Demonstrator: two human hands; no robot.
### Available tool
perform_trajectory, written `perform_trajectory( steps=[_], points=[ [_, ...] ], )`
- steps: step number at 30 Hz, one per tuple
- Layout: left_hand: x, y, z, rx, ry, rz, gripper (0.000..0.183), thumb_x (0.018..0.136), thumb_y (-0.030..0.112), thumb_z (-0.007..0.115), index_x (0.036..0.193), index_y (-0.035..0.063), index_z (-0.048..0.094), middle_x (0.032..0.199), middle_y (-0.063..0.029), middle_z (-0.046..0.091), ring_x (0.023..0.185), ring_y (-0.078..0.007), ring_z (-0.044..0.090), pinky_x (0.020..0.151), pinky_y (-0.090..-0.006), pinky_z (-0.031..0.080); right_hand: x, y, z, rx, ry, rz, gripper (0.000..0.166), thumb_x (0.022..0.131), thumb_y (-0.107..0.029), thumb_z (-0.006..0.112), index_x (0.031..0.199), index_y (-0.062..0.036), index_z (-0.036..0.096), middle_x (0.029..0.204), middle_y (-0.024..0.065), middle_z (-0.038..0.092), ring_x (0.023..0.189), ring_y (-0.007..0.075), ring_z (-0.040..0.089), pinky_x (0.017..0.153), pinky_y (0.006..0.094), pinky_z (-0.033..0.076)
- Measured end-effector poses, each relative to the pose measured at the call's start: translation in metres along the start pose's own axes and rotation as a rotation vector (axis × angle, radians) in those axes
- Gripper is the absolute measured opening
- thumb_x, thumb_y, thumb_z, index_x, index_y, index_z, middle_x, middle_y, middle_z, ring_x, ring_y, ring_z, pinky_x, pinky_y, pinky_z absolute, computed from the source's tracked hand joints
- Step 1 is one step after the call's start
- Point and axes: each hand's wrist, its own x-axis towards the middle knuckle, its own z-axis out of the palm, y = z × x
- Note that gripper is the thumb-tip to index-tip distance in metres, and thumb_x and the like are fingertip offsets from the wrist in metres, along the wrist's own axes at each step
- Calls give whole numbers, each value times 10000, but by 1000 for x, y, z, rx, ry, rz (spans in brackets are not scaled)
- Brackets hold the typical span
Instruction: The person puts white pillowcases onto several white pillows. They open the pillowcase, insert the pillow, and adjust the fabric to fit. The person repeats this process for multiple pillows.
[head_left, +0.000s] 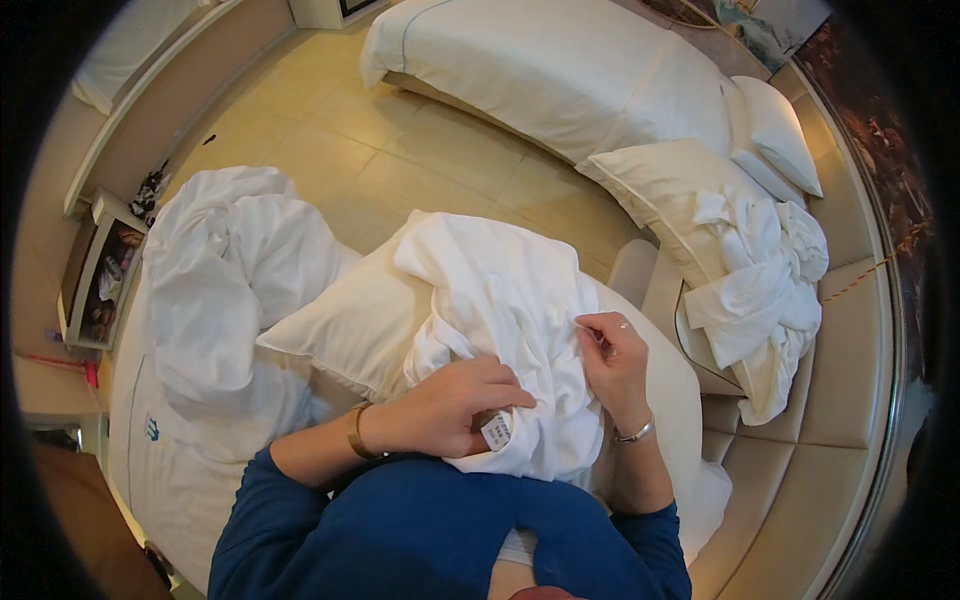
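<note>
A bunched white pillowcase or similar cloth (495, 262) lies over a cream pillow (360, 307) on the bed in front of me. My left hand (450, 401) grips the near edge of this cloth, where a small white tag with writing (496, 433) shows beside the fingers. At the cloth's right side, my right hand (616, 367) pinches its edge between thumb and fingers. Part of the pillow is hidden under the cloth. To the left sits a large heaped white duvet (225, 277).
Across a strip of tiled floor (322, 150) stands another bed with a white cover (555, 67). A pillow (667, 187) and crumpled white linen (757, 277) rest on the nightstand between the beds. A padded headboard (795, 495) runs along the right.
</note>
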Motion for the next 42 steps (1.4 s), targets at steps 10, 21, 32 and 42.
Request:
perform_trajectory(
  steps=[10,21,32,42],
  points=[
    [-7,-2,-24,-334,-294,-170,521,749,57,757,1256,55,635,1166,-131,666,1038,-298,640,908,-348,491,-29,7,-80,342,710,38,119,875,78,626,981,29,647,953,58,648,876,110,582,813,232,464],
    [38,-36,-92,-171,237,-390,469,833,138,736,1257,-6,600,1260,-146,608,1137,-224,577,974,-351,452,-31,13,-66,377,679,103,111,895,12,681,1003,26,663,909,19,662,821,74,594,765,213,489],
    [79,-101,-123,-849,621,-313,210,859,80,716,1038,-10,655,961,-89,702,823,-181,677,754,-306,554,-44,41,-77,164,767,70,76,894,14,666,969,21,666,896,4,650,789,73,561,728,216,467],
    [76,-72,-91,-852,464,-174,424,767,-106,661,1166,30,622,1082,-45,618,1014,-125,590,839,-251,504,-11,23,-62,-73,394,-1,145,830,-3,699,969,-26,665,945,56,668,815,148,610,678,265,487]
  ],
)
